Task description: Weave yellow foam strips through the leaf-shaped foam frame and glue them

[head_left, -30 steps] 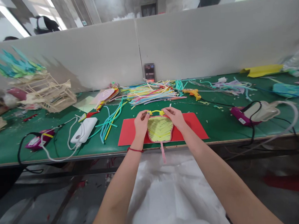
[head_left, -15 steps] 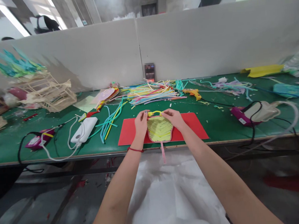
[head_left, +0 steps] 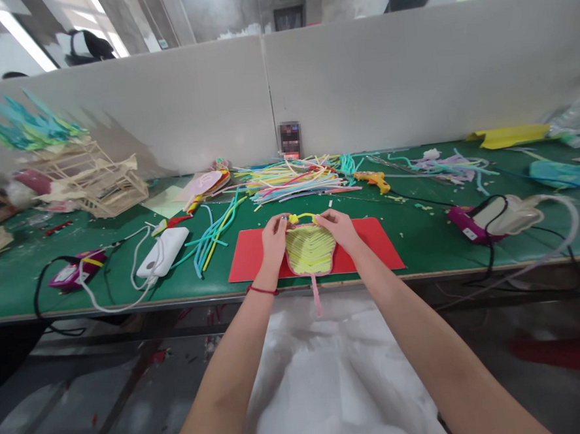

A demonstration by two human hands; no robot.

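Note:
A fan-shaped craft piece (head_left: 312, 250) with yellow-green ribs, a pink rim and a pink stick handle lies on a red sheet (head_left: 377, 244). Its handle hangs past the table's front edge. Along its far edge arches a yellow pipe cleaner (head_left: 305, 215) with a small knot-like bunch near its left end. My left hand (head_left: 274, 239) has its fingers closed at that left end. At the other end, my right hand (head_left: 338, 228) pinches the pipe cleaner between thumb and fingers. Both hands rest close to the fan's upper corners.
Behind lies a pile of colored pipe cleaners (head_left: 292, 181), with a yellow glue gun (head_left: 375, 180) on its right. A white power bank (head_left: 163, 252) with cables is on the left, near loose pipe cleaners (head_left: 217, 231). A phone (head_left: 290, 140) leans against the partition.
The yellow pipe cleaner's arch sits slightly higher, and its bunched part has shifted a little to the right. Both hands stay almost in place.

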